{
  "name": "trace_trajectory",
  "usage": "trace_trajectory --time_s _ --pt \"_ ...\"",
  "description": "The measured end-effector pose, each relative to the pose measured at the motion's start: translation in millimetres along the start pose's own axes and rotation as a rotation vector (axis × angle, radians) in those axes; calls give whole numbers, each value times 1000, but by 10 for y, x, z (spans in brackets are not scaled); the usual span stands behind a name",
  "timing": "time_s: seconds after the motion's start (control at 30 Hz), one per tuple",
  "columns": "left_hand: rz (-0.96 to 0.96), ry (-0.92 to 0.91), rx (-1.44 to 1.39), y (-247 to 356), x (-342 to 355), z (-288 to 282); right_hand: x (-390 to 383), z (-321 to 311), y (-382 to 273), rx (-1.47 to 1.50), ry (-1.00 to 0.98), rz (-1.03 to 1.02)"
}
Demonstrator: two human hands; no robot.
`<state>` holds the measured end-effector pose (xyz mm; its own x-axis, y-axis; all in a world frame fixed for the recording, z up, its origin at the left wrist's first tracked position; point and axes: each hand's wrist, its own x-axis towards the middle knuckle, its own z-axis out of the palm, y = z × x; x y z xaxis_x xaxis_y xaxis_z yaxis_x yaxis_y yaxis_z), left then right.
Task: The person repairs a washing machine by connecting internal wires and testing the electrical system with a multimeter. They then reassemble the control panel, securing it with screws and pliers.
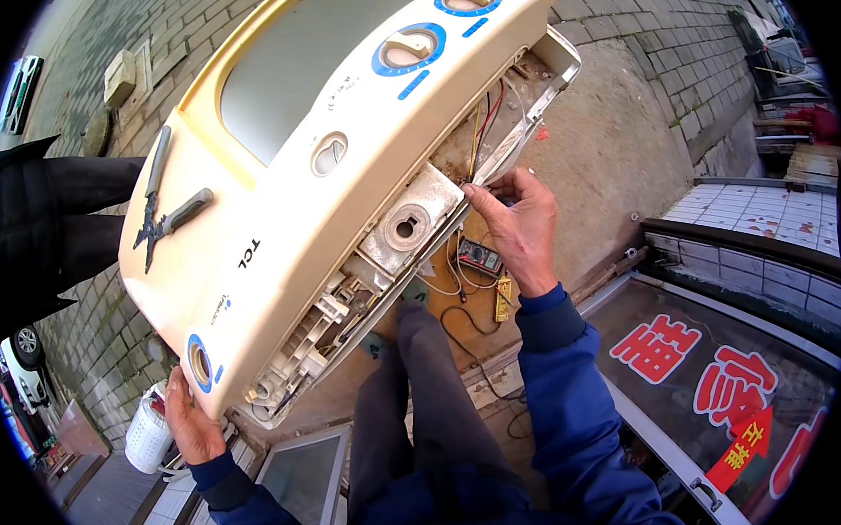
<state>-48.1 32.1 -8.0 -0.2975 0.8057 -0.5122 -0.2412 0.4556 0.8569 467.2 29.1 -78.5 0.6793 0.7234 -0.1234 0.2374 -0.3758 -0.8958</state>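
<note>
A cream plastic appliance top (280, 222) with blue-ringed knobs is tilted in front of me, its long edge open on dusty inner parts and coloured wires (486, 116). My left hand (193, 422) grips its lower left corner. My right hand (518, 224) has thumb and fingers closed on the open edge beside the wires, some fingertips hidden. Two grey-handled tools (173, 214), apparently pliers, lie on the cream surface. Below, a multimeter (477, 258) with leads and a yellow power strip (502, 299) lie beside my right hand.
Another person's black-clad legs (84, 190) are at left. A glass panel (678, 311) with red lettering and a tiled ledge (743, 209) are at right. A white perforated tub (147, 431) sits lower left. Paving (607, 20) surrounds the spot; a cable (483, 368) runs near my legs.
</note>
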Motion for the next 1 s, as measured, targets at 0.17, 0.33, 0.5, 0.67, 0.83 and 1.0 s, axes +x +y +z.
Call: trace_trajectory --time_s 0.17,0.33,0.5,0.67,0.83,1.0 --pt "28 -4 19 -44 15 -12 -135 -201 110 173 -81 60" --pt "46 -42 8 -82 23 42 -124 -257 -51 136 -44 63" --pt "72 -47 28 -102 35 91 0 -112 -28 73 -35 -5" --pt "95 13 27 -140 37 68 49 -167 -84 76 -19 28" --pt "97 -48 28 -178 83 42 198 -211 -167 181 39 -19" --pt "101 -30 36 -198 94 27 485 -351 -172 350 29 -22"
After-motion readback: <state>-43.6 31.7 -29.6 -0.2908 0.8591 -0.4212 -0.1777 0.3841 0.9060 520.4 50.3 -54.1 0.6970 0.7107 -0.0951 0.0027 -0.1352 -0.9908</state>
